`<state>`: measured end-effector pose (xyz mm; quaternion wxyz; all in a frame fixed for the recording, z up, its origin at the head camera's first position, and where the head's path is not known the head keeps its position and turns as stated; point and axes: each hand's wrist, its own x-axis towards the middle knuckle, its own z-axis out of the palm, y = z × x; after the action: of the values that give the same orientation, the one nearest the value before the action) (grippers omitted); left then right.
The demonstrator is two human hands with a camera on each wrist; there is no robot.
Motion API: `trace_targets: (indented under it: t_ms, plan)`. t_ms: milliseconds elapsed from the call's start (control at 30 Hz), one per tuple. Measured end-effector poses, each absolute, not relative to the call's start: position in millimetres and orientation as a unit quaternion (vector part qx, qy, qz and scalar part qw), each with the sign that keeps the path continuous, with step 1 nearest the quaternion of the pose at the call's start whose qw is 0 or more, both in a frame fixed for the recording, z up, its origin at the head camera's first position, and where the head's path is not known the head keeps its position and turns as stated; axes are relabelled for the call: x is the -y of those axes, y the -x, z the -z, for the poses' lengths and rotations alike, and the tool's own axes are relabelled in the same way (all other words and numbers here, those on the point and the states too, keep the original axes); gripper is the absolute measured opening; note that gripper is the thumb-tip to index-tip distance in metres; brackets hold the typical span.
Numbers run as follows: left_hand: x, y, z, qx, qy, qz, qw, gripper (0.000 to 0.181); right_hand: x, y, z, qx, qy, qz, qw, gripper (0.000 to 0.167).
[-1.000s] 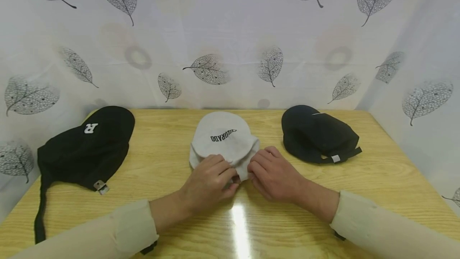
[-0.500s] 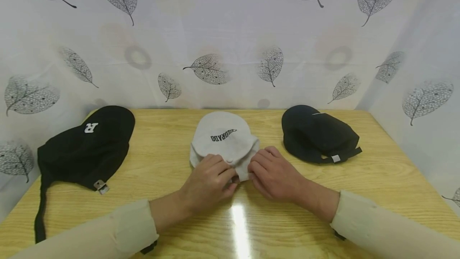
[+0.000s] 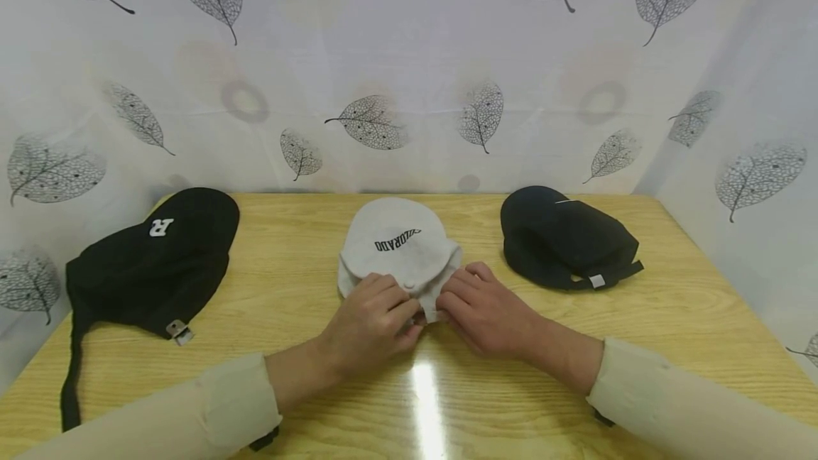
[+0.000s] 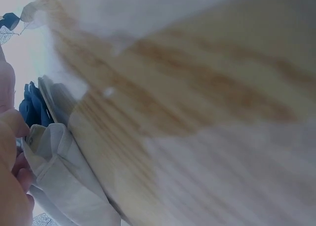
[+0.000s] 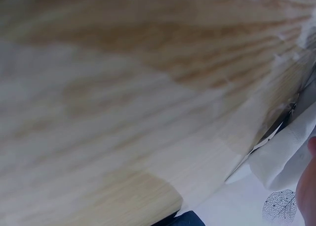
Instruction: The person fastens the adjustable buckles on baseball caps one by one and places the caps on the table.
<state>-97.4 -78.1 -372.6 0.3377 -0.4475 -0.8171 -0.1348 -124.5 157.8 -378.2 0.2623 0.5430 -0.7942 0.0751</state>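
A white cap (image 3: pixel 393 240) with dark COLORADO lettering lies mid-table in the head view, its near edge between the two hands. The left hand (image 3: pixel 373 318) pinches that near edge with curled fingers; in the left wrist view its fingers grip the pale cloth (image 4: pixel 71 179). On the other side the right hand (image 3: pixel 488 311) holds the cap's near right edge, fingers curled over it. The right wrist view shows white fabric (image 5: pixel 276 161) beside a sliver of that hand (image 5: pixel 308 186). The fingertips are partly hidden behind the hands and cloth.
A black cap (image 3: pixel 153 268) with a white R lies at the left, its long strap (image 3: pixel 73 368) hanging toward the near edge. Another dark cap (image 3: pixel 569 240) is at the right. Behind the wooden table (image 3: pixel 511 403) stands a leaf-patterned curtain (image 3: pixel 409 55).
The right hand has shifted slightly left along the white cap's near edge. The left hand and the caps look almost unmoved.
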Motion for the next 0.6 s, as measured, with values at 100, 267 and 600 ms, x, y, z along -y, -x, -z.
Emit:
trace_targets:
  t_ms: [100,267,600]
  plan:
    - [78.0,96.7,371.8,0.823,0.444,0.132,0.329,0.016,-157.8,124.7,378.5,0.793,-0.545,-0.072,0.264,0.025]
    - [77.7,96.8,372.6,0.826,0.440,0.128,0.328,0.015,-157.8,124.5,378.5,0.790,-0.547,-0.072,0.266,0.027]
    - [77.7,96.0,371.8,0.832,0.431,0.124,0.328,0.013,-158.4,123.2,377.1,0.802,-0.529,-0.059,0.271,0.027]
